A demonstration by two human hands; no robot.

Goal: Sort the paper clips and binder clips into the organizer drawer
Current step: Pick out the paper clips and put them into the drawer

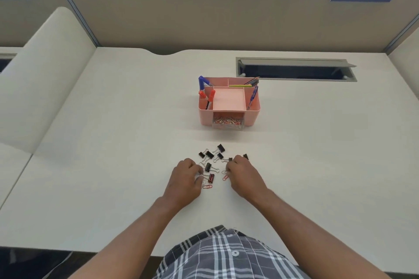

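Several black binder clips (209,155) and a few red paper clips (207,186) lie scattered on the white desk in front of me. My left hand (184,175) rests palm down at the left of the pile, fingers curled over clips. At the right of the pile my right hand (243,173) pinches a red paper clip (225,176) with its fingertips. Farther back stands the pink organizer (250,115). Its clear drawer (228,123) is pulled out at the front and holds many paper clips.
Markers, pens and pencils stand in the organizer's compartments (205,93). A grey cable slot (294,70) lies open in the desk behind it. Partition walls close the back and sides. The desk's front edge is near my body.
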